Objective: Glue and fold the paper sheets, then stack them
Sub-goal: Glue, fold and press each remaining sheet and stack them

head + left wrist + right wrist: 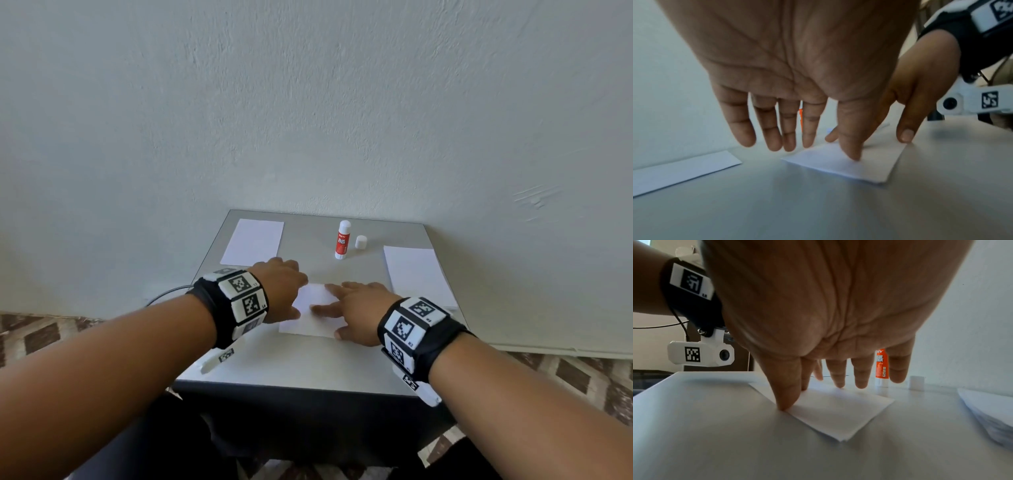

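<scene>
A folded paper sheet lies flat near the middle of the grey desk, toward the six o'clock edge. Both hands rest on it with straight, spread fingers, gripping nothing. The left hand comes in from nine o'clock; in the left wrist view its thumb tip presses the sheet while its fingers hang just above the desk. The right hand comes in from three o'clock, fingers laid across the sheet; in the right wrist view its thumb presses down at the sheet's near left edge. The two hands lie close together, apart by a strip of bare paper.

At eleven o'clock a single white sheet lies flat by the wall. At three o'clock sits a stack of white sheets, its edges slightly fanned. At twelve o'clock a glue stick with a red label stands upright, uncapped, and its white cap stands just to its right, not touching it. Each wrist wears a black band with printed square markers.
</scene>
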